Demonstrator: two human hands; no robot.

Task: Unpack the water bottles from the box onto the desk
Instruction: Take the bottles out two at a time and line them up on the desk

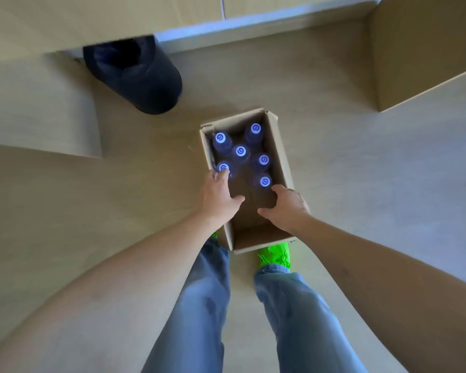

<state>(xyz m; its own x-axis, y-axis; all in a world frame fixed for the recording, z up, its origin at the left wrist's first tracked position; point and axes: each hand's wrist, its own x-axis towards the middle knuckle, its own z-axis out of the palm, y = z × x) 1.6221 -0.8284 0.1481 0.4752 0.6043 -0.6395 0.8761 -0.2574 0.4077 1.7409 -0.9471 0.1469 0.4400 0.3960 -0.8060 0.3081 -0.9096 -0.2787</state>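
Water bottles, six clear plastic ones with white round caps, stand upright in the far half of an open brown cardboard box (279, 146) that sits on the pale wood-look floor just beyond the person's feet; the near half of the box shows only bare cardboard bottom. The near-left bottle (223, 168) stands against the left wall, and the near-right bottle (265, 182) stands close to the right wall, with the other four further back. The left hand (218, 193) reaches down over the left wall, its fingertips touching the cap of the near-left bottle, fingers lightly bent but not yet wrapped round it, thumb spread toward the middle of the box. The right hand (287, 207) hangs above the near-right part of the box just short of the near-right bottle, fingers loosely spread and holding nothing. The step in hand looks like the reach for the next pair of bottles, with some of the unpacking likely already done. The next move calls for each hand to close round a bottle's neck or shoulder, lift straight up clear of the box walls, then carry it up to the light wooden desk (65, 20) at the far left. A dark round bin (135, 76) stands under the desk edge, and a larger cardboard box (425, 49) sits far right.
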